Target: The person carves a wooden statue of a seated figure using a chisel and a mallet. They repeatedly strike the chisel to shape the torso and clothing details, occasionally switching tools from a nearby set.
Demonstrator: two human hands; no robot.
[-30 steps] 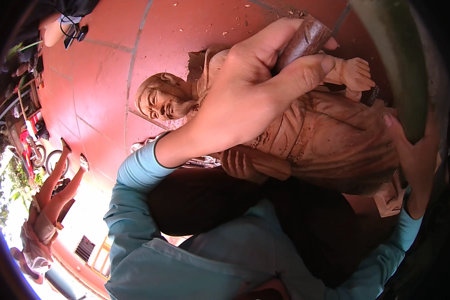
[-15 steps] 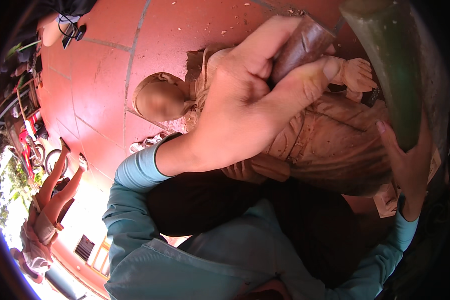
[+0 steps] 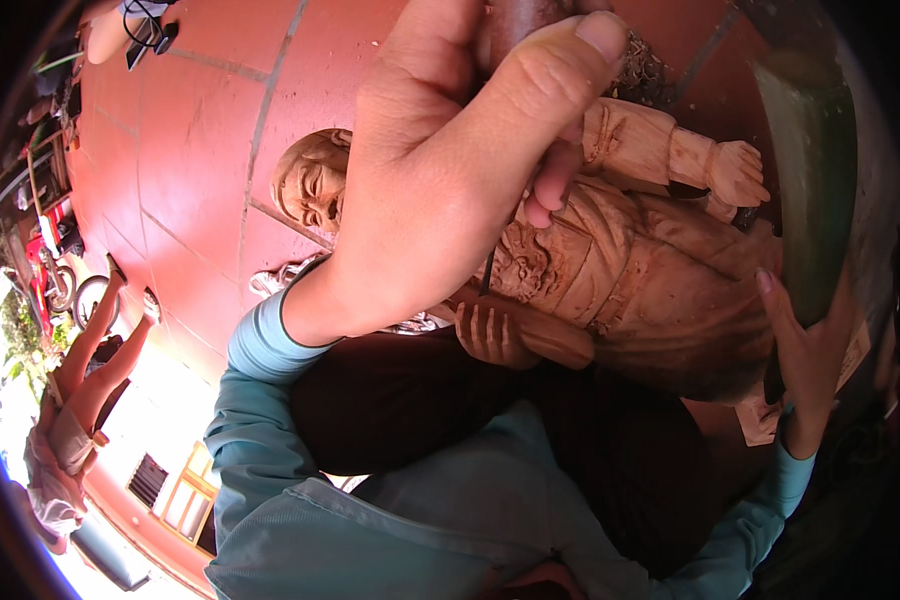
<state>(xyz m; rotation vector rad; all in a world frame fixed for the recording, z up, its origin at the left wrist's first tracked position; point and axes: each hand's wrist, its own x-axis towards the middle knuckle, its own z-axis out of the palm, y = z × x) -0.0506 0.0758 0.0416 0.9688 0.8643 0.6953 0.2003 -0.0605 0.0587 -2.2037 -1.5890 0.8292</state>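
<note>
A carved wooden statue [image 3: 610,270] of a robed, bearded figure lies on its back in front of me, its head to the left. My left hand [image 3: 440,190] is closed around the brown, rounded handle of a chisel [image 3: 525,18] above the statue's chest and hides part of its face and shoulder. The chisel's thin dark blade comes out below my fingers and points down at the carved beard. On the right, my right hand [image 3: 815,350] wraps the narrow end of a greenish, club-shaped mallet [image 3: 820,180]. The mallet stands raised, apart from the chisel.
Red tiled floor [image 3: 190,140] spreads behind and left of the statue, with a pile of wood shavings [image 3: 648,70] beyond it. Metal tools [image 3: 270,282] lie near the statue's head. Another person [image 3: 70,440] is at far left, near a red motorbike [image 3: 58,260].
My left hand has moved up and slightly left with the chisel, whose handle now points more upright. The mallet has shifted right and lower. More of the statue's face and chest shows.
</note>
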